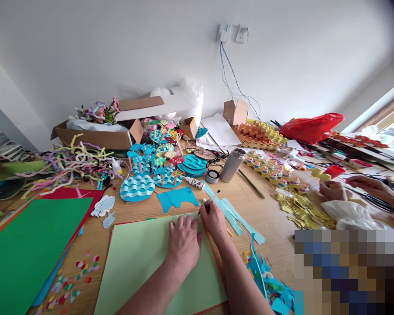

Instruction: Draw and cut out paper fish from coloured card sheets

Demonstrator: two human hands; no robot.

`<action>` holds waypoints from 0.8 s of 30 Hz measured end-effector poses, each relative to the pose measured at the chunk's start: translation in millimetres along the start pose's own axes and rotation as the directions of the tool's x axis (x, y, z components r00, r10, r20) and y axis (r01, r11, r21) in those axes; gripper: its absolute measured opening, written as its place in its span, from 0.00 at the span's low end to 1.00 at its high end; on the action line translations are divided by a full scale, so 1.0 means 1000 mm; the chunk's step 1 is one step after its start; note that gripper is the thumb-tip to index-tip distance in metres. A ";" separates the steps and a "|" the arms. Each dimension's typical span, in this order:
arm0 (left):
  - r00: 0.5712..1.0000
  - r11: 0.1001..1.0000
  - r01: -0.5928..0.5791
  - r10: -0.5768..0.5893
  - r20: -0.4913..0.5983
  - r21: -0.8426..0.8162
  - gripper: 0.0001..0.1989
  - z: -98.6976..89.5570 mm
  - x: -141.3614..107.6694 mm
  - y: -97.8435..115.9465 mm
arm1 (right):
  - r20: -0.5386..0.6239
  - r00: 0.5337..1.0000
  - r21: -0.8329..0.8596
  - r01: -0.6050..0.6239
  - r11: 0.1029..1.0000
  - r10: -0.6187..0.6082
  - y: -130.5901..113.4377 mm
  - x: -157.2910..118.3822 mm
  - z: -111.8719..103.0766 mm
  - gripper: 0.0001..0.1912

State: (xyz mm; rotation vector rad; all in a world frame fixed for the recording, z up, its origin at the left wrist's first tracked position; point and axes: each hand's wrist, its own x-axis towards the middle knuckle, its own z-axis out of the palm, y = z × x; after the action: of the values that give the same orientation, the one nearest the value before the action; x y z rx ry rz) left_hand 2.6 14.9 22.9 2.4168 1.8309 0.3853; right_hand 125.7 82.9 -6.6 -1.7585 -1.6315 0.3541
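Observation:
My left hand (184,243) lies flat near the top edge of a pale green sheet of paper (134,258), fingers apart and pressing down. Beside its fingertips my right hand (213,221) is closed round a pen (214,197), whose tip points at the paper's upper right corner. Something small and pale may lie under the left fingertips, but it is mostly hidden. Just beyond the sheet are blue paper cutouts (179,198) and a small white glue bottle (195,183). Light blue paper strips (233,214) lie right of the pen hand.
Green card (36,245) and paper dots (80,271) lie left. Wavy blue discs (137,188) and a grey metal flask (232,165) stand behind. Blue scraps (272,280) are at right. Another person's hands (333,190) work at far right beside yellow scraps (302,208).

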 end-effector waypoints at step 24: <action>0.999 0.999 -0.041 0.041 0.033 -0.001 0.15 0.004 0.007 -0.003 | -0.014 0.998 0.059 -0.060 0.996 0.061 -0.006 -0.002 -0.002 0.03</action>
State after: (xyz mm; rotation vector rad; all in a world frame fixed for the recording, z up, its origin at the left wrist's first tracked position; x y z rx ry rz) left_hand 2.4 22.5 19.7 2.4486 1.7704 0.3460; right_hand 121.6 79.9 -2.1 -1.7648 -1.5438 0.4109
